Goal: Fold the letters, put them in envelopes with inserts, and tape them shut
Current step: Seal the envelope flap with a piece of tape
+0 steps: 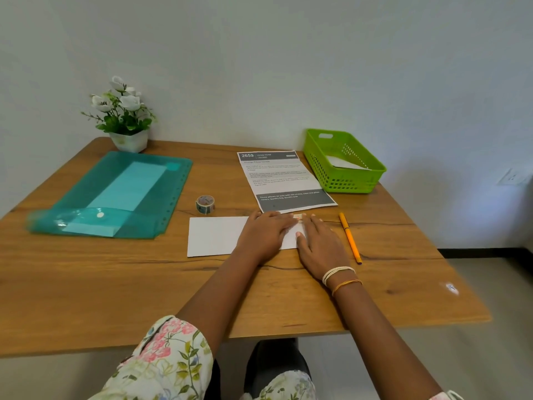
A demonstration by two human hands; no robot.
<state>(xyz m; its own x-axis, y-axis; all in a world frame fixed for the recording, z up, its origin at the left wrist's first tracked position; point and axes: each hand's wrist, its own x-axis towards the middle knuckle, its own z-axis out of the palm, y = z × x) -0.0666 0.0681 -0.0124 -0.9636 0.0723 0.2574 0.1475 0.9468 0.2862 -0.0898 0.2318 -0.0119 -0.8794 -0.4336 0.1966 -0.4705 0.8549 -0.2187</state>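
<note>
Both hands flat on a white envelope lying near the middle of the wooden desk. Left hand palm down over the envelope's right half, fingers stretched forward and close together, gripping nothing. Right hand palm down at the envelope's right end, fingers slightly spread, thumb lying on the paper, likewise clamped on nothing. A small strip of patterned tape at the envelope's far right edge, between the fingertips of both hands. White and orange bands round the right wrist; a floral sleeve on the left arm.

Just beyond the envelope, a printed sheet flat on the desk, its near edge almost touching the fingertips. A roll of tape standing left of that sheet, apart from the envelope. An orange pen right of the right hand, close but not touching. A green basket at the far right with white paper inside. A teal plastic folder well to the left, pale sheets showing through it. A potted white-flowered plant at the far left corner against the wall.
</note>
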